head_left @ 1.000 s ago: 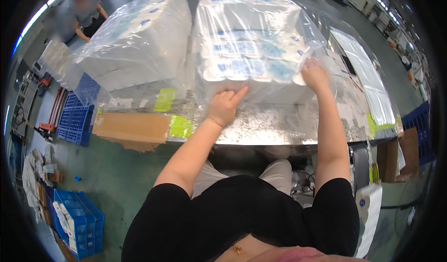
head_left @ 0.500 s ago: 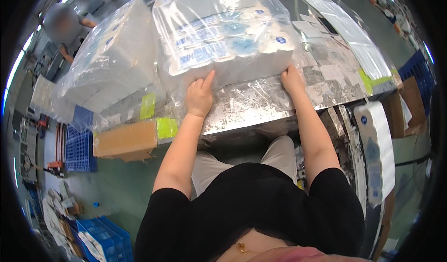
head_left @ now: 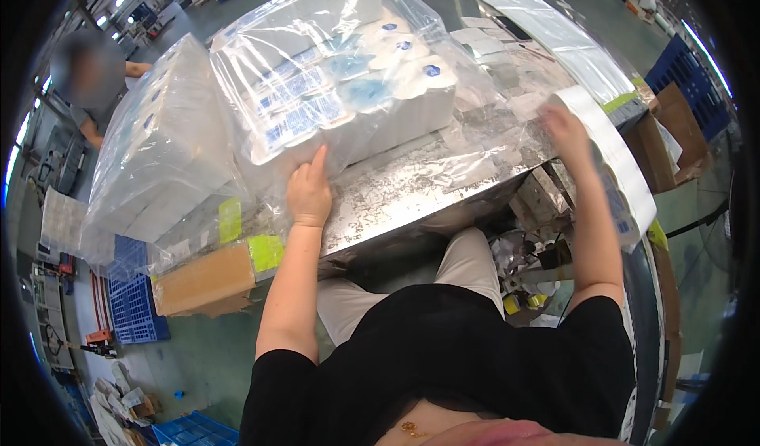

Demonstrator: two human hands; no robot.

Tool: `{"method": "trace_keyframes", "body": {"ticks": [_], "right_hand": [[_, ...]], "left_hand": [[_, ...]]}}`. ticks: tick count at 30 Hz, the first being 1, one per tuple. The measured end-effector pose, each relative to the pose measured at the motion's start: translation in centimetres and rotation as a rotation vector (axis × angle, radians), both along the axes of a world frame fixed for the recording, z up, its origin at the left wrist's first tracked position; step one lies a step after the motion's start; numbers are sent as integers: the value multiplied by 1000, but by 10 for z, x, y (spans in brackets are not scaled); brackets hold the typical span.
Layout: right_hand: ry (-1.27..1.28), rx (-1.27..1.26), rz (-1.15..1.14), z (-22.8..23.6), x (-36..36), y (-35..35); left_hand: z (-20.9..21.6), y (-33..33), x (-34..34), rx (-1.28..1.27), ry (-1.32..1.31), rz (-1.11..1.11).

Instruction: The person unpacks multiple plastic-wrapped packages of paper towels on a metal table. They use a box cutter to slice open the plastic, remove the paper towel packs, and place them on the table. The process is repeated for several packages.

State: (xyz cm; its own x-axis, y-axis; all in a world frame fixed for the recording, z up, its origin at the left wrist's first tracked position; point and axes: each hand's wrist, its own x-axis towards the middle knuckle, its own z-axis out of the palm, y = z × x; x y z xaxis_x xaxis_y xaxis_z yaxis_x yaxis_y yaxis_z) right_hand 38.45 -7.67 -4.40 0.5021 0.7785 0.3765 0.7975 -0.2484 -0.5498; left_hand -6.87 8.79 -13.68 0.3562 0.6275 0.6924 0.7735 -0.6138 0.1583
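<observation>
Looking at a big scuffed metal bench running slantwise across the view. Can see the main bagged stack sitting mid-bench, i.e. white packs of rolls w/ blue print under loose clear plastic. Also seeing a 2nd bagged stack just beside it on the L, same kinda stuff. Then spotting a long white pack slanting past the bench's R front corner; can't tell what it's resting on. Further back, seeing a flat pile of shiny sheets toward the far R end, plus a cardboard piece along the near L edge. Hands-wise, seeing the left hand at the main stack's lower front edge, w/ index stretched out touching the plastic, other fingers curled; can't tell if pinching any film tbh. Seeing the right hand all blurry by the long white pack; can't tell if wide, narrow or gripping. Lastly, spotting a small dark flat thing next to the sheets.
</observation>
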Motion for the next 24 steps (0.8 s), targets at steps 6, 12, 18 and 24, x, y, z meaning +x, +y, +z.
{"method": "trace_keyframes", "body": {"ticks": [6,12,18,24], "right_hand": [[-204,-200,-737,-11,175,-123],[25,-133,-509,-49,174,-88],[456,158,-295,-67,64,-13],[541,385,-357,-87,-9,31]], "left_hand": [[3,0,4,6,-16,-26],[1,2,4,14,-27,-17],[2,1,1,19,13,2],[4,-1,3,14,25,-1]]}}
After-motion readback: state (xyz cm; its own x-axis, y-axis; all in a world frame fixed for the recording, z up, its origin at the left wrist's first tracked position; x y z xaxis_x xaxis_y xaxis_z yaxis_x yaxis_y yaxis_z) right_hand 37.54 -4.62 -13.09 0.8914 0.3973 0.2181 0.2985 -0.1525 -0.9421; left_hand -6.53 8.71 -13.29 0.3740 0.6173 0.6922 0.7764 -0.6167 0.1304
